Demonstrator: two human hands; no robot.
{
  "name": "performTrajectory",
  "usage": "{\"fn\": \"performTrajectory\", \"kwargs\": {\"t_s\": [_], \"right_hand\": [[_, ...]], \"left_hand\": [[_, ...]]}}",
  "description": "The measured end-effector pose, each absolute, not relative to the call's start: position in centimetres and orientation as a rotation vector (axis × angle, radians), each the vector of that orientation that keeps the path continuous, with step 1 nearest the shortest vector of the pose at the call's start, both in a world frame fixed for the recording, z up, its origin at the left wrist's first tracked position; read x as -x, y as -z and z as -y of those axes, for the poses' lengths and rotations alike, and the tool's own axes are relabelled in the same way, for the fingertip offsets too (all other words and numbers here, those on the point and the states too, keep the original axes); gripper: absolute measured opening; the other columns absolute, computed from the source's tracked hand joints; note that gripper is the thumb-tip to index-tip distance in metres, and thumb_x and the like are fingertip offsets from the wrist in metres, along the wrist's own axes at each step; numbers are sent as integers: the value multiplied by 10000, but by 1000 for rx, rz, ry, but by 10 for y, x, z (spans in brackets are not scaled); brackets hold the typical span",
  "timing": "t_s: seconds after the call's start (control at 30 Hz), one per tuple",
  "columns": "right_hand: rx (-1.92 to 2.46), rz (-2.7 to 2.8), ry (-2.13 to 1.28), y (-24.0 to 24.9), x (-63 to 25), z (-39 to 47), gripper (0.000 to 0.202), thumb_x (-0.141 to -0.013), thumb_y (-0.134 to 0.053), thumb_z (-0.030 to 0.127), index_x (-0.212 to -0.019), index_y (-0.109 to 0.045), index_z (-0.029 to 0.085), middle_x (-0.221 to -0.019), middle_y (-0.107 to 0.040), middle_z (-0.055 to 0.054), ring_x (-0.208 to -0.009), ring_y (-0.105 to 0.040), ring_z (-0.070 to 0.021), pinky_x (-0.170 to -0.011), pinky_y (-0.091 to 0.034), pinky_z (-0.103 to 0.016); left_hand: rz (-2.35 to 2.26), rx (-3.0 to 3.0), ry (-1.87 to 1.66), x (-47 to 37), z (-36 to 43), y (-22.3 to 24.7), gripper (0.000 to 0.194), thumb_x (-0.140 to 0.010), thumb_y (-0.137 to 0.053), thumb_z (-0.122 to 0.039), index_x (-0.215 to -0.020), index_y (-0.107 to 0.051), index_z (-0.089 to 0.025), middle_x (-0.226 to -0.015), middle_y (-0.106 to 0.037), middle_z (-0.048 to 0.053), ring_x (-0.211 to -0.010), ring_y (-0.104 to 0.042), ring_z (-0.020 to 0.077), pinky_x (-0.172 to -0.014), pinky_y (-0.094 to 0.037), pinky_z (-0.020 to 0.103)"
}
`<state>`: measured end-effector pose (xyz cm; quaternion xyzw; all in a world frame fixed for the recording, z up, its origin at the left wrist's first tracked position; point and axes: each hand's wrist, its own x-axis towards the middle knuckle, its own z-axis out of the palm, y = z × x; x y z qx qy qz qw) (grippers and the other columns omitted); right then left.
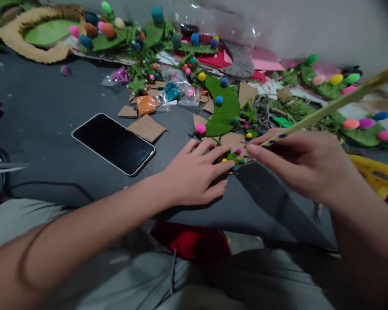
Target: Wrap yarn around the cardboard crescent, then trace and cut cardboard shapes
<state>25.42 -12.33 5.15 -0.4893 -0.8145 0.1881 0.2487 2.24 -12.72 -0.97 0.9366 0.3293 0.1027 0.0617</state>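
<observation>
Nearest us, below the table edge, we note one red item (194,243), its identity unclear. On the dark grey table (48,146), the left hand (197,174) lies palm down, fingers spread and gripping nothing, their tips over the near side of a small green piece (233,158). The right hand (300,157) pinches the lower end of one slender, pale yellow stick (326,110) marked with dark spots; its long axis slopes from the pinch, just beside the green piece, to the upper right. We cannot tell whether stick and piece touch. The green piece is fuzzy and bears at least four small round balls; its outline is partly hidden by fingers. It sits by flat brown cardboard (233,140). To the right we find one yellow tool (364,168), partly covered by the forearm. To the left lies one phone (113,144), glossy and dark-screened, its long axis running from upper left to lower right. Beyond the hands we count one green crescent (224,112), felt-like, horns facing left, with five balls: two blue, one yellow, one pink, one dark green. Farther off are three shiny packets, orange (147,104), teal (172,91) and purple (120,75), and one gapped tan ring (13,32), rough-edged.
</observation>
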Motion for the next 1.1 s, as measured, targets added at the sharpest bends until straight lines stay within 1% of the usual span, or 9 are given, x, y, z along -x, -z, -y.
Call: {"fn": "performTrajectory", "kwargs": {"t_s": [0.1, 0.17, 0.27, 0.43, 0.6, 0.67, 0.8, 0.97, 1.1], "right_hand": [[1311, 2273, -435, -44, -253, 127, 204, -1005, -621, 330, -1071, -752, 188, -966, -772, -81, -738, -680, -173, -693, -491, -298], [1262, 2374, -336, -37, -251, 126, 194, -1018, -594, 312, -1116, -715, 196, -959, -766, -79, -740, -684, -182, -689, -478, -302], [1179, 2487, -201, -29, -249, 122, 161, -1030, -571, 290, -1127, -678, 219, -936, -767, -65, -747, -689, -193, -662, -460, -295], [1016, 2542, -248, -24, -250, 116, 119, -1022, -572, 209, -1120, -638, 230, -1005, -753, -38, -838, -710, -174, -733, -506, -253], [995, 2583, -208, -23, -248, 118, 150, -1019, -563, 202, -1139, -643, 160, -1060, -729, -110, -957, -700, -225, -837, -507, -299], [994, 2597, -223, -24, -247, 119, 154, -1021, -560, 204, -1135, -646, 147, -1047, -722, -120, -942, -692, -225, -821, -497, -301], [1052, 2620, -228, -26, -246, 119, 135, -1008, -567, 190, -1111, -650, 169, -980, -726, -86, -832, -673, -203, -717, -466, -288], [1041, 2551, -315, -26, -245, 117, 146, -1026, -546, 216, -1126, -652, 216, -977, -730, -46, -811, -677, -187, -727, -475, -280], [1080, 2552, -276, -27, -245, 117, 112, -1026, -564, 250, -1090, -656, 241, -922, -730, -31, -808, -684, -197, -718, -479, -279]], "left_hand": [[-986, -2839, -322, -23, 128, 11, 451, -1017, -459, -435, -1404, -611, -258, -1617, -466, 65, -1356, -456, 372, -1009, -367, 532], [-983, -2843, -328, -23, 128, 12, 451, -1017, -456, -437, -1395, -614, -249, -1618, -463, 69, -1357, -455, 377, -1011, -364, 532], [-985, -2842, -345, -23, 128, 14, 452, -1015, -460, -445, -1383, -620, -237, -1625, -455, 80, -1363, -451, 382, -1015, -361, 532], [-991, -2851, -379, -23, 128, 16, 434, -1008, -477, -435, -1350, -643, -226, -1609, -474, 89, -1363, -457, 381, -1025, -362, 531], [-983, -2861, -375, -23, 128, 16, 445, -1001, -474, -454, -1319, -660, -204, -1601, -475, 110, -1368, -457, 387, -1024, -361, 533], [-988, -2863, -379, -23, 128, 17, 448, -1004, -466, -461, -1305, -669, -198, -1601, -474, 116, -1366, -459, 387, -1022, -360, 535], [-992, -2860, -378, -23, 129, 16, 451, -998, -473, -467, -1296, -679, -199, -1588, -487, 118, -1370, -457, 389, -1030, -357, 531], [-996, -2856, -392, -22, 130, 16, 458, -994, -481, -468, -1323, -661, -206, -1575, -499, 111, -1361, -464, 384, -1034, -357, 522], [-997, -2857, -385, -23, 131, 16, 455, -986, -487, -467, -1306, -669, -199, -1577, -495, 116, -1357, -464, 386, -1026, -359, 520]]}}
